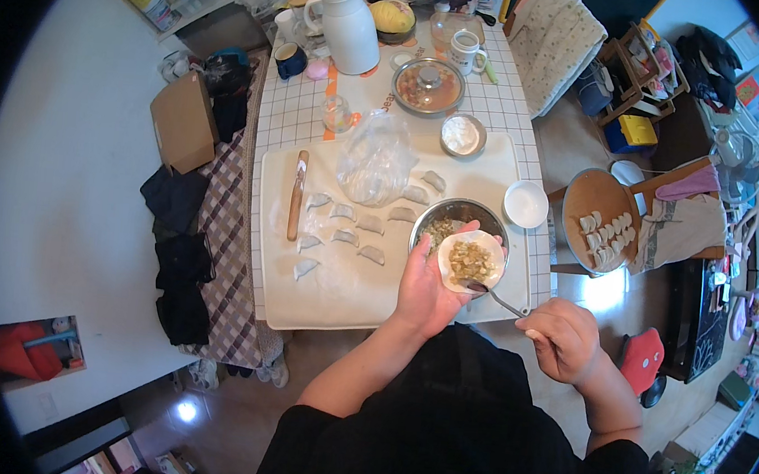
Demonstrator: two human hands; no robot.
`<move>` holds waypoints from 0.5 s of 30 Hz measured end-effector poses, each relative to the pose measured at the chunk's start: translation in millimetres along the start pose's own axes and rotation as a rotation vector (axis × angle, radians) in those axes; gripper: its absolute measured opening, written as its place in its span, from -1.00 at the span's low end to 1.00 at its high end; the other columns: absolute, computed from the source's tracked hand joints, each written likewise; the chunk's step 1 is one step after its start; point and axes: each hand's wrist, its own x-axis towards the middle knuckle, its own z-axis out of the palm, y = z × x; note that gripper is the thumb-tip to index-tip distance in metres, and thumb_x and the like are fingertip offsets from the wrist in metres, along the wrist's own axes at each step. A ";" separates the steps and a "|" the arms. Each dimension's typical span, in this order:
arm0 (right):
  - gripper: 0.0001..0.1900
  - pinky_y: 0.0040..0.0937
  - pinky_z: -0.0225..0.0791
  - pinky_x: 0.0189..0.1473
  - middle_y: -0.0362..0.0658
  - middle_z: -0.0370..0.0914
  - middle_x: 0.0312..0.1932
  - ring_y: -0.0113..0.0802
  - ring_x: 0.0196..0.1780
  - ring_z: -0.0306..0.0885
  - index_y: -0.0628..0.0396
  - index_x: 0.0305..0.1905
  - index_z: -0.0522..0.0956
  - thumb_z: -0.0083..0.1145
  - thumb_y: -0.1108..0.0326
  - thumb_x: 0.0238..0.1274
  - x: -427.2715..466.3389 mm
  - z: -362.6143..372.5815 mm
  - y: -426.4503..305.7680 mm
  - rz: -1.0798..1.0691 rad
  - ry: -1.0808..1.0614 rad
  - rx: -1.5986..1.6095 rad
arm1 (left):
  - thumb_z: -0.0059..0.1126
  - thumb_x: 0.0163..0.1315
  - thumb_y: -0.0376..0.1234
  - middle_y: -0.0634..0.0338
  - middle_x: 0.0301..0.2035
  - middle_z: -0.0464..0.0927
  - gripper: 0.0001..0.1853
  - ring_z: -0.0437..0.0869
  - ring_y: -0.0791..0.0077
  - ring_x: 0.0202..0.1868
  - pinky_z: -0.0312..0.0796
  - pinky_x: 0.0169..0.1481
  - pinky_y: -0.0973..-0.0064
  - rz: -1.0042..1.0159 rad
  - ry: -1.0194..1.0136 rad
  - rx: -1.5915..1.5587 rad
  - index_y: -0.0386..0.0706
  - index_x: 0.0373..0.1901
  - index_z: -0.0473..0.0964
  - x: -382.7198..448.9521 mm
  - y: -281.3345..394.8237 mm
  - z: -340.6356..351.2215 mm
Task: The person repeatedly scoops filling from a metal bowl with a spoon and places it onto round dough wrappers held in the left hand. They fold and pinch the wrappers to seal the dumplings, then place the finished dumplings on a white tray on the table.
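Observation:
On my left hand (426,288) lies a round dough wrapper (444,251) with chopped filling (472,261) spread over it. My right hand (563,338) grips the handle of a metal spoon (507,305), whose bowl touches the filling's lower edge. Partly hidden behind my left hand is a steel bowl (453,206) of filling. Several folded dumplings (370,223) rest on the floured mat (340,301), left of that bowl. A wooden rolling pin (297,196) lies at the mat's left, and a clear plastic bag (376,162) that seems to hold wrappers sits near its far edge.
A white bowl (526,204) stands right of the steel bowl, and a bowl of flour (463,135) is beyond it. Farther back are a lidded glass dish (427,89), a mug (464,55) and a white jug (350,31). A round board (579,200) with dumplings is at right.

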 end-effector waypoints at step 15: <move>-0.93 -0.27 0.47 -0.36 -0.07 0.63 -0.41 -0.12 -0.39 0.61 0.19 -0.22 0.62 0.20 0.58 0.23 -0.1 -7.8 0.3 0.034 0.014 0.073 | -0.46 0.55 0.13 -0.20 0.43 0.26 -0.23 0.28 -0.10 0.49 0.13 0.57 -0.06 -0.016 -0.035 0.001 -0.25 0.54 0.11 -3.6 -0.1 -2.2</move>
